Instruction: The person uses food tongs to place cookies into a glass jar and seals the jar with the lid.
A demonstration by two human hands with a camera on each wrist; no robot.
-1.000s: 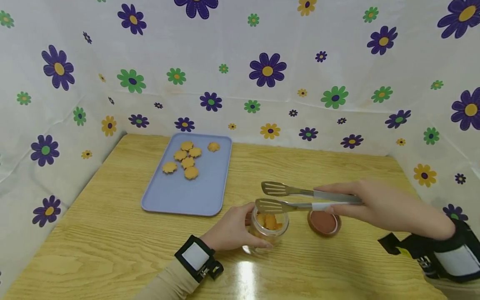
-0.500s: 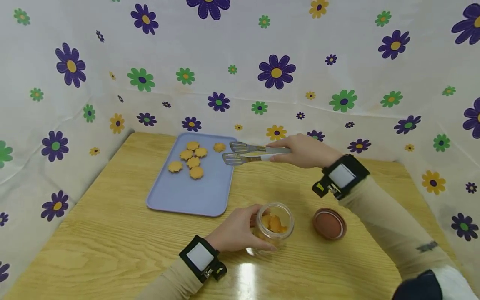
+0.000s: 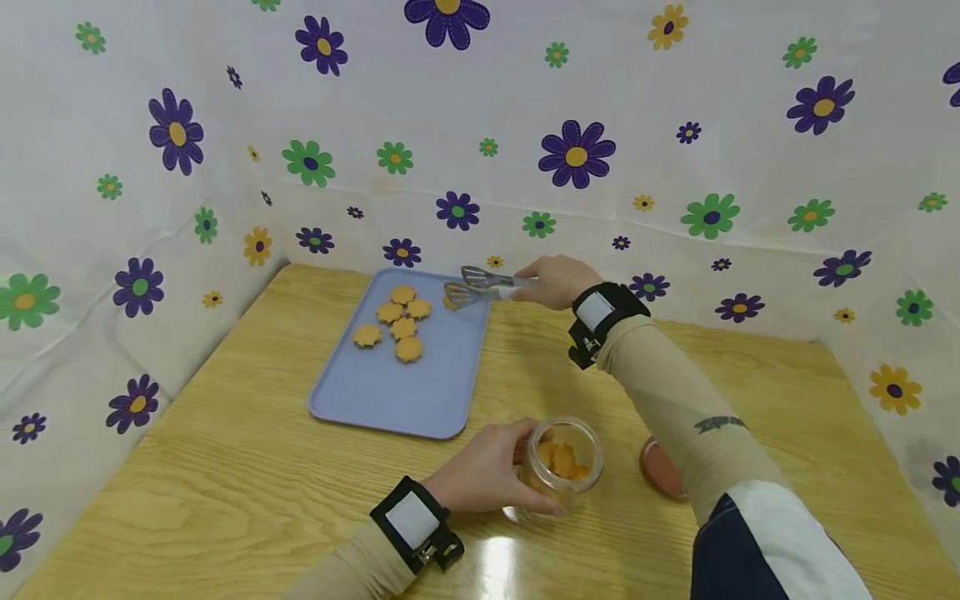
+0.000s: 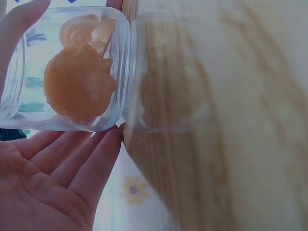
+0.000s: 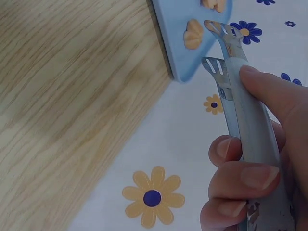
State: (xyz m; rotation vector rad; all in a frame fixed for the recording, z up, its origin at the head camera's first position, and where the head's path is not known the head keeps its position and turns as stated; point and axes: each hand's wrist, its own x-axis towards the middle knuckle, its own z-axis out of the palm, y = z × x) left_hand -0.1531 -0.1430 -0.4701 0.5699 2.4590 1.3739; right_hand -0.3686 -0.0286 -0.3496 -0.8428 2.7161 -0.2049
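Observation:
My left hand (image 3: 491, 471) holds a clear glass jar (image 3: 564, 454), thumb and fingers around its sides. Several orange-brown, flower-shaped cookies (image 4: 79, 82) lie inside the jar. In my right hand (image 3: 558, 282) I grip metal tongs (image 5: 255, 139) with slotted ends and pale handles. The tongs' two ends stand apart over the far right corner of the blue tray (image 3: 390, 400). A single cookie (image 5: 193, 34) lies there, partly covered by the tongs in the head view. More scalloped cookies (image 3: 408, 349) sit grouped on the tray's left and middle.
A brown round lid (image 3: 660, 468) lies on the wooden table (image 3: 225, 467) right of the jar, partly hidden by my right sleeve. A white cloth (image 3: 480, 92) printed with flowers hangs behind and beside the table.
My right hand has carried the tongs from above the jar, away and to the left, to the tray's far right corner. The left hand still holds the jar.

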